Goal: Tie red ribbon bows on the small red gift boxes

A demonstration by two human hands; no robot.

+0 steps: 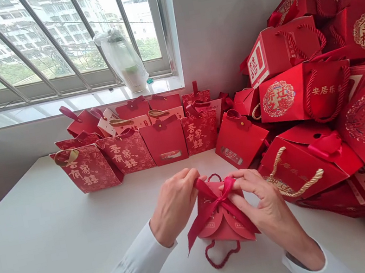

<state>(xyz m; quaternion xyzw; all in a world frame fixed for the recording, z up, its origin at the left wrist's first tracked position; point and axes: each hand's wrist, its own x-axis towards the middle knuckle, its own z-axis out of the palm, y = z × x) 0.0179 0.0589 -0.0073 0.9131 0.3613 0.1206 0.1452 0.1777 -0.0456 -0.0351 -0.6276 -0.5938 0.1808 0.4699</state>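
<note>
A small red gift box (216, 230) with rope handles stands on the white table (82, 248). Across its top lies a red ribbon (221, 199) tied in a bow, its two tails hanging down the box. My left hand (176, 201) pinches the left loop of the bow at the box's back left. At the right, my right hand (263, 202) has its fingers closed on the right loop, close to the knot. One rope handle (224, 261) hangs out over the table at the front; part of another shows behind the bow.
Several red gift bags (125, 152) stand in rows along the wall. A tall pile of red boxes (288, 94) fills the right side. On the window sill (80, 100) stands a cup in a plastic bag (129, 66).
</note>
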